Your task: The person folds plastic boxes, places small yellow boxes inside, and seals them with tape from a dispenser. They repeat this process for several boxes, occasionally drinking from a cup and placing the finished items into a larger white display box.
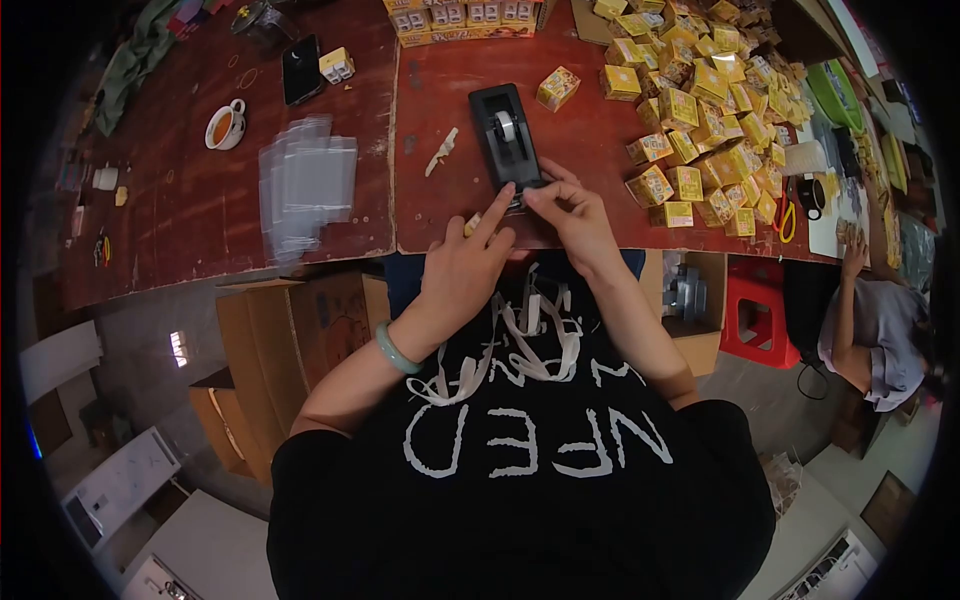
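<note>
A black tape dispenser (512,150) with a roll of clear tape (506,126) lies on the red table near its front edge. My left hand (463,265), green bangle at the wrist, has its index fingertip on the dispenser's near end. Its other fingers are bent, and a small yellow thing (471,226) shows between them, mostly hidden. At the same end of the dispenser, my right hand (572,215) pinches thumb and index finger together; what is between them is too small to tell. A single yellow box (558,89) sits right of the dispenser.
Many yellow boxes (708,80) are heaped at the right, near scissors (787,218). Clear plastic sleeves (308,185), a cup (226,126) and a phone (301,70) lie left. Packed boxes (465,33) stand behind. Another person (880,335) sits at far right.
</note>
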Demonstrator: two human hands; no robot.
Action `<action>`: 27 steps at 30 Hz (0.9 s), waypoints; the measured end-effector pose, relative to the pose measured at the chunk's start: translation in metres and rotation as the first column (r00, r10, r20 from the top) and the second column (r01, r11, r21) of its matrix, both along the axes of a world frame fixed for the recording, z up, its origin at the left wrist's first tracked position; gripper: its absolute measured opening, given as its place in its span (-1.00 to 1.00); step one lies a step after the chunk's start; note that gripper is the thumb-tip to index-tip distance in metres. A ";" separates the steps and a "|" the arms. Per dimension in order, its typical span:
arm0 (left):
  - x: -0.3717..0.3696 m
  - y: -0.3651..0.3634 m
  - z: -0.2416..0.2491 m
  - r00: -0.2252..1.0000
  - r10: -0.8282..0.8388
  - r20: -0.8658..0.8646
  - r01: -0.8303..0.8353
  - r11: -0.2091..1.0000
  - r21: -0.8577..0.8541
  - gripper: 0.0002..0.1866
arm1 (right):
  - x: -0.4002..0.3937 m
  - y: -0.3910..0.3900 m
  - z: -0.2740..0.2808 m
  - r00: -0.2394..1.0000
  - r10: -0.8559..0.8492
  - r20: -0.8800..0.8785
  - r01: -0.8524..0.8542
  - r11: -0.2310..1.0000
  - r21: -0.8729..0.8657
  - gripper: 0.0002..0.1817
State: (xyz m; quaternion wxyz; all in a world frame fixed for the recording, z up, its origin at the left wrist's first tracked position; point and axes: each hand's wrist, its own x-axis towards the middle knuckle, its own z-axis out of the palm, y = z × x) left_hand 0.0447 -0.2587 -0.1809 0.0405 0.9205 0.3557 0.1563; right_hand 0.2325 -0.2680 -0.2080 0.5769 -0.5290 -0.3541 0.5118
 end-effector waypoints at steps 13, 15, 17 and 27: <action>0.003 0.028 0.031 0.791 0.193 0.581 0.291 0.716 -0.635 -0.47 | 0.039 -0.031 0.051 0.915 0.098 0.392 -0.113 0.993 0.016 -0.94; 0.010 0.032 0.039 0.817 0.255 0.517 0.328 0.531 -0.781 -0.38 | 0.046 -0.017 0.084 0.835 0.168 0.524 -0.298 0.938 0.175 -0.88; 0.018 0.036 0.057 0.843 0.278 0.462 0.338 0.396 -0.854 -0.39 | 0.053 -0.003 0.111 0.778 0.296 0.554 -0.468 0.861 0.198 -0.80; 0.035 0.045 0.084 0.874 0.080 0.480 0.341 0.603 -0.721 -0.36 | 0.056 0.023 0.142 0.624 0.610 0.487 -0.724 0.686 0.070 -0.59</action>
